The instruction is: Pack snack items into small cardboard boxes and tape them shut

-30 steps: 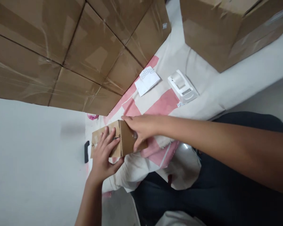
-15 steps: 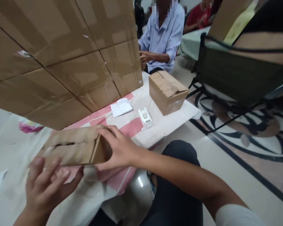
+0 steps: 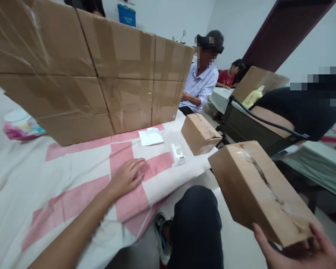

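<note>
A brown cardboard box (image 3: 257,190) with a torn, taped seam along its top is held out past the table's right edge. My right hand (image 3: 294,246) grips its near end, thumb on one side and fingers on the other. My left hand (image 3: 130,173) lies on the pink and white checked tablecloth (image 3: 86,160), fingers stretched out and nothing in it. Just beyond its fingertips stands a white tape dispenser (image 3: 178,155). Behind the dispenser lies a folded white paper (image 3: 151,137). A second cardboard box (image 3: 201,134) rests at the table's far right corner.
Stacked, taped cardboard boxes (image 3: 128,82) form a wall across the table's far side. A pink packet (image 3: 22,125) lies at far left. A person in a light blue shirt (image 3: 203,86) sits beyond the table. A dark folding chair (image 3: 257,123) holds another person at right.
The box has gone from the left of the table to the right, past the edge, in my right hand. My left hand has come off the box onto the cloth. The view has tilted up.
</note>
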The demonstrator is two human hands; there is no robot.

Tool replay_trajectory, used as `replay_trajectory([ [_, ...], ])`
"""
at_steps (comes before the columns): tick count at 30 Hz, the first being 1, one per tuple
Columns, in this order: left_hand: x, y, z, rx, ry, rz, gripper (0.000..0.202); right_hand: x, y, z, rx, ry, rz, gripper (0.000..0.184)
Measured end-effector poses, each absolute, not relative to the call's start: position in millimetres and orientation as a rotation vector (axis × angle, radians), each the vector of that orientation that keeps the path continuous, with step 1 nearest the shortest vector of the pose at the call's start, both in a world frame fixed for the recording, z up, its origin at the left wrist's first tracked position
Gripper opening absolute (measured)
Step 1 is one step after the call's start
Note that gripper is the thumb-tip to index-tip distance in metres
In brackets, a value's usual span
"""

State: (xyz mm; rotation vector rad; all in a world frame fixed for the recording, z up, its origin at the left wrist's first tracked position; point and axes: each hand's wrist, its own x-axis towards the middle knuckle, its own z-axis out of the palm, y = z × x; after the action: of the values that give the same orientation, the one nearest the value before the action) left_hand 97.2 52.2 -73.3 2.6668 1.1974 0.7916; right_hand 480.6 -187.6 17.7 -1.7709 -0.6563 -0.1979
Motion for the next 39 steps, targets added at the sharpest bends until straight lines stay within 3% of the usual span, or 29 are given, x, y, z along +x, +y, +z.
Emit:
replay_trajectory([
  [9, 93, 49, -71, 2.545, 1.174, 0.78, 0.044, 481, -61, -21, -1.838, -1.073, -0.23, 0.103],
  [17, 89, 49, -71, 2.454, 1.129, 0.839, 0.045, 488, 28, -18, -1.945, -1.249, -0.232, 0.104],
  [39, 88, 49, -64, 2.347, 1.16, 0.728, 0.045, 516, 78, -51, -1.846, -1.248, -0.237, 0.123],
])
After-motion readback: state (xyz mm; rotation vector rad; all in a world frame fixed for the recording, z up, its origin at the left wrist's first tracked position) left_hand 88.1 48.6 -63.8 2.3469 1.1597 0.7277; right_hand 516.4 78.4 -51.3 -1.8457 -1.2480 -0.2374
